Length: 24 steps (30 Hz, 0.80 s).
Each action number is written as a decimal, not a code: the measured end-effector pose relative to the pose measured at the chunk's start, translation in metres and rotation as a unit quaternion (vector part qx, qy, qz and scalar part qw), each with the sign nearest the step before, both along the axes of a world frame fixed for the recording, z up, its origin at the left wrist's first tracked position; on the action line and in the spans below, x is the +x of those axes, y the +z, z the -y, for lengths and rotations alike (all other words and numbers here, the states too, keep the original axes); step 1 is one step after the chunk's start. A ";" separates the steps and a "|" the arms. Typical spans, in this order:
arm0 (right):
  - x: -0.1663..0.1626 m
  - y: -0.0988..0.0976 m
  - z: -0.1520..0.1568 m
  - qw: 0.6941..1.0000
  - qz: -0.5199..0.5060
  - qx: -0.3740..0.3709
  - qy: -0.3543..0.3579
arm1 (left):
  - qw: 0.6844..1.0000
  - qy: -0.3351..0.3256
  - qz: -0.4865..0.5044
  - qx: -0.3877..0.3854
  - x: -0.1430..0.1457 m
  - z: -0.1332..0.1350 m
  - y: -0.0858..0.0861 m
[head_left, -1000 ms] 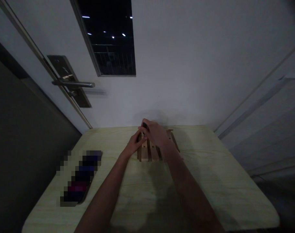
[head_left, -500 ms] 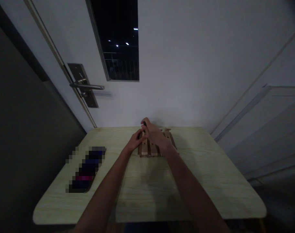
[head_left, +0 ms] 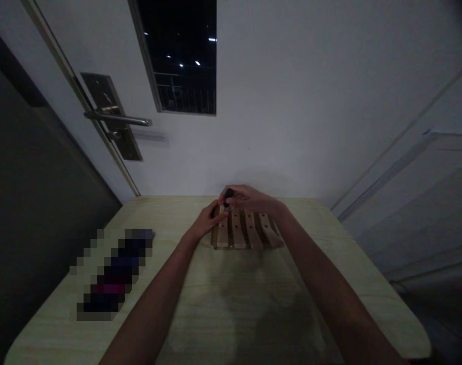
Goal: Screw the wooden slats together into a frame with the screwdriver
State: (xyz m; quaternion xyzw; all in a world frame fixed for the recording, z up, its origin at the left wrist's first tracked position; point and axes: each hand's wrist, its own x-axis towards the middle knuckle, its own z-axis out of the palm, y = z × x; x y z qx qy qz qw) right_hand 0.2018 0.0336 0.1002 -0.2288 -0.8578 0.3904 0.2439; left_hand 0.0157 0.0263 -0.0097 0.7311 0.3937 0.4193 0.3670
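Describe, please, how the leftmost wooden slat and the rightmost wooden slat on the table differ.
Angle: the leftmost slat runs nearly straight toward the viewer, while the rightmost slat slants off to the right at its near end.
Contact: the left hand overlaps the leftmost slat in view but is well apart from the rightmost slat.
Holes: one shows plainly on the leftmost slat, two on the rightmost slat.
Both are pale wood.

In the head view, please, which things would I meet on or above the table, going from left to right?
Dark, pixelated oblong object → person's left hand → small black handle-like object → person's right hand. The light-brown wooden slatted piece overlaps both hands in the picture, so its place is unclear.
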 end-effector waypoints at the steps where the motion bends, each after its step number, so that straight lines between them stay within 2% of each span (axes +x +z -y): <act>1: 0.001 -0.002 -0.002 1.000 -0.007 -0.007 -0.001 | 1.000 0.003 -0.007 -0.006 0.000 0.000 0.000; 5: -0.001 -0.009 -0.005 0.997 -0.051 -0.055 -0.037 | 1.000 -0.002 -0.006 -0.001 0.000 0.000 0.000; 7: -0.003 -0.011 -0.003 0.995 -0.073 -0.052 -0.049 | 1.000 -0.002 0.005 0.003 0.001 0.000 0.000; 9: -0.005 -0.012 -0.001 0.995 -0.081 -0.031 -0.056 | 1.000 -0.007 0.008 0.001 0.001 0.000 0.000; 13: -0.008 -0.013 0.003 0.989 -0.068 0.055 -0.117 | 1.000 -0.006 0.005 -0.004 0.001 0.001 0.002; 16: -0.009 -0.015 0.003 0.988 -0.051 0.080 -0.122 | 1.000 -0.009 0.005 -0.001 0.001 0.003 0.005; 20: -0.007 -0.015 0.002 0.988 -0.060 0.073 -0.121 | 0.999 -0.027 0.019 0.015 0.001 0.004 0.007; 24: -0.004 -0.013 0.002 0.992 -0.052 0.058 -0.095 | 1.000 -0.010 0.011 0.017 0.002 0.003 0.006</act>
